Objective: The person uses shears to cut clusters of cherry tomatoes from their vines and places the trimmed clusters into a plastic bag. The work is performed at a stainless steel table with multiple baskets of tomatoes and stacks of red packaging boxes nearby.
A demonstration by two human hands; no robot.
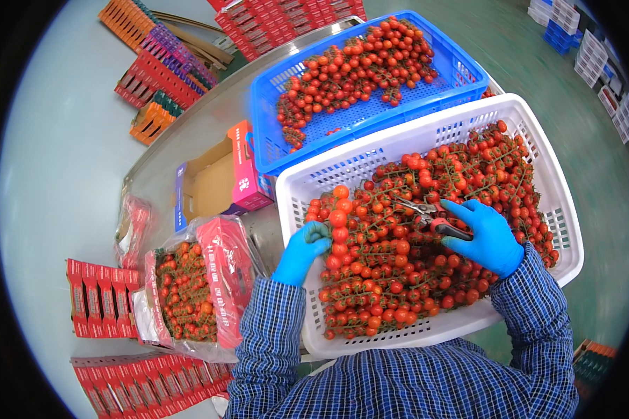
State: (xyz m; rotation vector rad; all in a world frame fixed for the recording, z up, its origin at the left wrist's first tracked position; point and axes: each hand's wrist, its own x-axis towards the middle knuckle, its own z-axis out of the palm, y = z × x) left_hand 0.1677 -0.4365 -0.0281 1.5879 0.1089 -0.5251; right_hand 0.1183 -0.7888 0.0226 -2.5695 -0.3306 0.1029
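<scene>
My left hand (305,250), in a blue glove, pinches a truss of cherry tomatoes (338,220) by its stem. The truss is raised above the left part of a white plastic crate (570,246), which is heaped with cherry tomatoes on the vine (393,287). Also gloved in blue, my right hand (482,236) holds pruning shears (443,226) with red and black handles over the middle of the heap. The blades point left towards the raised truss but do not touch it.
Beyond the white crate stands a blue plastic crate (414,118) of tomato trusses. Left of it is an open cardboard box (209,180). A plastic-lined red carton (225,283) packed with tomatoes sits nearer, on the metal table (188,133). Folded red cartons (152,385) are stacked lower left.
</scene>
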